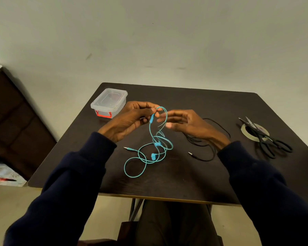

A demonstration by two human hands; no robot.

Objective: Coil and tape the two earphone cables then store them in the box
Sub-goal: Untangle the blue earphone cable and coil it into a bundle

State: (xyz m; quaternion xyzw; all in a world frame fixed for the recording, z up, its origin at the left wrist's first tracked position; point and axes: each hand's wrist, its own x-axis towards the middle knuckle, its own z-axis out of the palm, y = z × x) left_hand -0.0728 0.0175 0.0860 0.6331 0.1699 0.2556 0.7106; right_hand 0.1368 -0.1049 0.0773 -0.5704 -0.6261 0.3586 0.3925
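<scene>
Dark sleeves reach in from the near edge over the dark worktop. Most of the teal earphone cable lies in loose, tangled loops on the near middle of the worktop, its plug pointing left. One strand rises to the left hand, which pinches it at a thicker blue piece, with a loop arching over the fingertips. The right hand is released, fingers spread beside that loop; whether they touch it is unclear. This hand and its wrist hide part of the uncoiled black earphone cable lying to the right. Farther right, black scissors rest across a tape roll. At the far left corner stands the clear box, lid on, red latch facing near.
</scene>
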